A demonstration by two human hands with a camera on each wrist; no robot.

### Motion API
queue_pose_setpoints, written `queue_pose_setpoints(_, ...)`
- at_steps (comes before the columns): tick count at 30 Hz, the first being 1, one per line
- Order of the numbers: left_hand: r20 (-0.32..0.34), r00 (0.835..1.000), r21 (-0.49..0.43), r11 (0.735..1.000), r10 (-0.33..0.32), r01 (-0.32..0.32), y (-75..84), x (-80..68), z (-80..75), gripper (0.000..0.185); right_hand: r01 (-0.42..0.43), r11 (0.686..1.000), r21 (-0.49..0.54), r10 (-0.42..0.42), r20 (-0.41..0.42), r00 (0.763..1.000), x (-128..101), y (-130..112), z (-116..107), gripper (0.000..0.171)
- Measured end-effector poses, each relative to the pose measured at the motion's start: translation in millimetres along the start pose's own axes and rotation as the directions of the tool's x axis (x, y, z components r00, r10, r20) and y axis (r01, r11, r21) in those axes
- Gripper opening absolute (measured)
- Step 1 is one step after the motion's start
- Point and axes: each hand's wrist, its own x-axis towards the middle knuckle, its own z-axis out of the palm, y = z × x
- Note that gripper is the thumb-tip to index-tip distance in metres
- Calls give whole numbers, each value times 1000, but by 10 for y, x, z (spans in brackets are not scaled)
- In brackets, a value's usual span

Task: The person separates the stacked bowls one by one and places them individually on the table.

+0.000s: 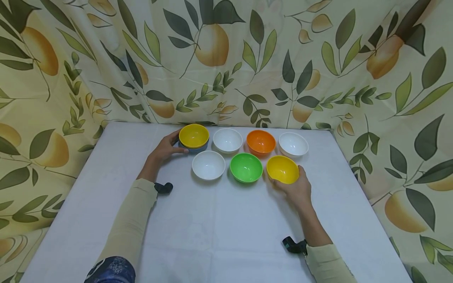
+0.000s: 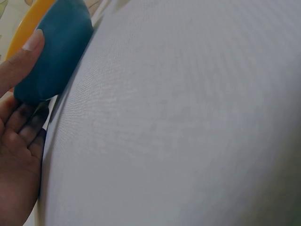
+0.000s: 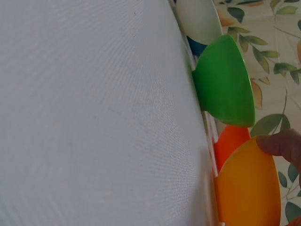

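The white cloth-covered table [image 1: 219, 228] is cut off at the bottom edge. A smooth round yellow plastic bowl [image 1: 194, 135] nests in a mostly hidden blue bowl [image 2: 54, 52], cupped by the left hand [image 1: 166, 149]. The right hand [image 1: 297, 188] grips the nearer tilted glossy yellow bowl [image 1: 282, 169], beside the green bowl [image 1: 245, 167].

Four bowls [image 1: 227, 140] stand behind three bowls [image 1: 246, 168] on the table [image 1: 219, 236] (the back-left bowl [image 1: 194, 135] sits in another).
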Motion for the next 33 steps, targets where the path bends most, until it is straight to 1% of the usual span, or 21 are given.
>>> queue_pose_setpoints(3,0,1000,-1,1000,-4,4,5,-4,3,106,-12,1000,-1,12,6,1000,-8,2,-6,106)
queue_pose_setpoints(8,-1,1000,10,1000,-3,3,15,-14,6,106,-44,999,-26,44,33,998,-15,-14,-36,120)
queue_pose_setpoints(11,-3,1000,18,1000,-3,3,16,-16,7,105,-48,998,-32,49,34,998,-15,-24,-55,124)
queue_pose_setpoints(16,-5,1000,23,1000,-4,4,22,-23,8,105,-19,1000,-23,19,11,1000,-46,-93,-97,122)
queue_pose_setpoints(19,-6,1000,24,1000,-2,2,18,-24,9,105,-7,1000,-15,7,-3,1000,-70,-168,-126,121)
queue_pose_setpoints(23,-9,1000,21,1000,3,-3,11,-27,12,104,30,1000,2,-30,-15,999,-74,-272,-136,122)
queue_pose_setpoints(28,-12,1000,14,1000,6,-6,15,-40,14,104,81,996,28,-81,4,997,-74,-423,-93,123)
queue_pose_setpoints(33,-10,1000,-5,1000,3,-3,28,-40,19,104,130,991,42,-132,31,991,-68,-560,4,122)
